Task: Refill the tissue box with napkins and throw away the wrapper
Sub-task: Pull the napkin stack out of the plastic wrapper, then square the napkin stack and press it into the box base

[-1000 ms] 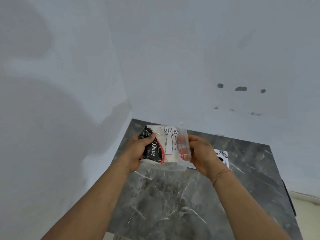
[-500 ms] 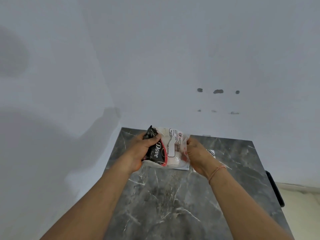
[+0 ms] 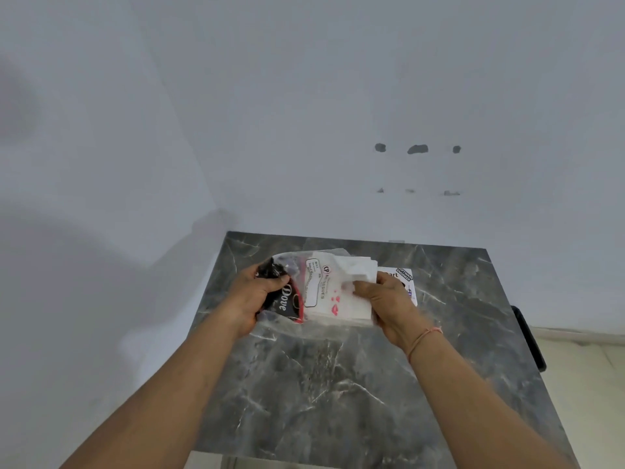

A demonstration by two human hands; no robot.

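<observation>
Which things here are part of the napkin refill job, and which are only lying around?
Job:
- napkin stack, pulled by right hand
- clear wrapper, held by left hand

Lying about:
- printed card on marble table
- dark object at table edge

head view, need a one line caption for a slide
Left hand grips the plastic wrapper while the right hand holds the white napkins over a marble table.

Left hand (image 3: 257, 296) grips the wrapper's (image 3: 313, 292) black end; right hand (image 3: 385, 302) pinches white napkins (image 3: 355, 269) protruding from it, above a marbled counter (image 3: 338, 394); a partly hidden card (image 3: 404, 277), possibly, lies behind.
</observation>
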